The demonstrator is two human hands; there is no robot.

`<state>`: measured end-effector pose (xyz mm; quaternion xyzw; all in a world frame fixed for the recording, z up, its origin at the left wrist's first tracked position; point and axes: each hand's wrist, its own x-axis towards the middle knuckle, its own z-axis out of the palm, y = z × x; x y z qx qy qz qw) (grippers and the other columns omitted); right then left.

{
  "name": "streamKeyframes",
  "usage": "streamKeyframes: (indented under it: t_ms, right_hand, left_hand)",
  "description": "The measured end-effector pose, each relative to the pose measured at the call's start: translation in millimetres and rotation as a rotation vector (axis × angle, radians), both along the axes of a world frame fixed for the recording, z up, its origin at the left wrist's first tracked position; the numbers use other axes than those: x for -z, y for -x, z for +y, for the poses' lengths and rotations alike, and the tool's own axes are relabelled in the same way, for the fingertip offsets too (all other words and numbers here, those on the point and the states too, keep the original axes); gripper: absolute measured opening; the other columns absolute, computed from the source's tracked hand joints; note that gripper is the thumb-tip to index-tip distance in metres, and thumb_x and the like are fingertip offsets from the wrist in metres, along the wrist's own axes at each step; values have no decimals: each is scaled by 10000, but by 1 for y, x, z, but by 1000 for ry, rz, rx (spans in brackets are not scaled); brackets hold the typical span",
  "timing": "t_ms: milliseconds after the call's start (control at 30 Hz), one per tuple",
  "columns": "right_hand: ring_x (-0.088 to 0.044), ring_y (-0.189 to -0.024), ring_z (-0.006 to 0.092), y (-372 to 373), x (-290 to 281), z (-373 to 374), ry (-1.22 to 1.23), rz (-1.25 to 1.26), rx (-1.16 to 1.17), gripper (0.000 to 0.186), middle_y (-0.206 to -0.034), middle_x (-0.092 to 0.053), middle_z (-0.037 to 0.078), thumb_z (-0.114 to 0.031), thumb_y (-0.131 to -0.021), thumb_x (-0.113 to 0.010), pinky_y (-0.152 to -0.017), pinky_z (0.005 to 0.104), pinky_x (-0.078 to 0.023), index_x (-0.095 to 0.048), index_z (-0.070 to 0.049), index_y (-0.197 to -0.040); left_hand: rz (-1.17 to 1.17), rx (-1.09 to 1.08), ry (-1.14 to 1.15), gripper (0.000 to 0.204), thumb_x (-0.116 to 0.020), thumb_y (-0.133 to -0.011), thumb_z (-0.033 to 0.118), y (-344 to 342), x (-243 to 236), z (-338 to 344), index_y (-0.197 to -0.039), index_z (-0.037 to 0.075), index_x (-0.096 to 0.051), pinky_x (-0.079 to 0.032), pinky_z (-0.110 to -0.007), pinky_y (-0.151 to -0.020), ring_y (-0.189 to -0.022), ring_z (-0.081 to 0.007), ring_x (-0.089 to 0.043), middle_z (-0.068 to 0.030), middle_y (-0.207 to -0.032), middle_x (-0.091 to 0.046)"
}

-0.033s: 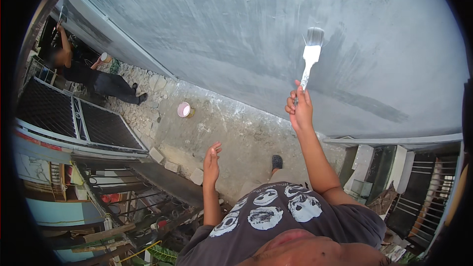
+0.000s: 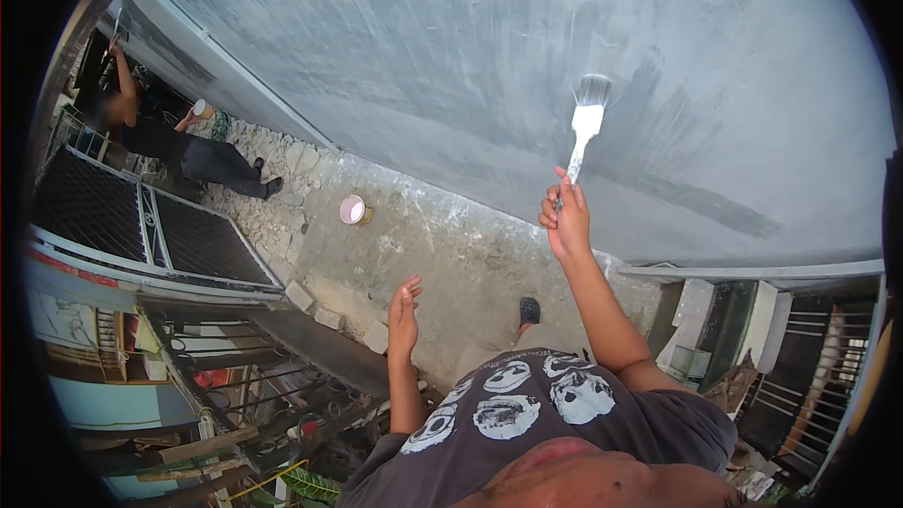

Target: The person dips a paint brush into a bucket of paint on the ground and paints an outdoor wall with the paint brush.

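My right hand [image 2: 568,216] is wrapped round the handle of a wide paintbrush [image 2: 587,120], its bristles pointing up at the grey wall [image 2: 451,66]. The bristles look spread against the wall, though contact is hard to confirm. Darker, wet-looking streaks show around the brush and to the right of my hand. My left hand [image 2: 403,313] is held in the air over the concrete ground, fingers loosely extended, with nothing in it. Beyond it on the ground stands a small bucket [image 2: 354,210] with pale contents.
At the far left another person [image 2: 179,150] reaches up to the wall with a tool and holds a pale container [image 2: 202,109]. Rubble [image 2: 282,169] lies along the wall base there. A metal gate [image 2: 150,216], loose blocks [image 2: 329,319] and a barred structure [image 2: 800,386] flank the walkway.
My right hand and the paintbrush have moved slightly down and left along the wall. My left hand has dropped a little. The bucket stays where it was.
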<state>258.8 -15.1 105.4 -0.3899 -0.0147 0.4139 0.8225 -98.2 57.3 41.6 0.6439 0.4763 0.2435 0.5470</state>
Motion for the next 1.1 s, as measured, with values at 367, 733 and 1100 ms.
streamKeyframes:
  t_ms: [367, 733, 1100]
  right_hand:
    - [-353, -545, 74, -18, 4, 7, -99, 415, -56, 268, -792, -443, 5, -209, -1107, -453, -471, 240, -264, -467, 1, -1273]
    - [-246, -467, 34, 0, -183, -27, -470, -258, -41, 377, -759, -370, -30, -286, -1140, -367, -403, 206, -192, -483, -34, -1396]
    - [-320, -525, 65, -4, 35, -15, -72, 273, 108, 281, -759, -425, -12, -212, -1082, -517, -420, 221, -222, -516, -17, -1284]
  left_hand:
    - [-2, -22, 44, 613, -332, -1109, 546, -10, 1, 26, -1397, 64, -579, -446, -430, -1052, -1259, -271, -600, -111, -1459, -572]
    - [-103, 127, -24, 625, -333, -1107, 547, -12, -12, 91, -1401, 49, -571, -446, -429, -1058, -1278, -282, -597, -121, -1464, -574]
    - [-105, 156, 0, 652, -304, -1101, 576, 33, 7, 135, -1411, 68, -569, -437, -440, -1059, -1281, -279, -590, -113, -1477, -564]
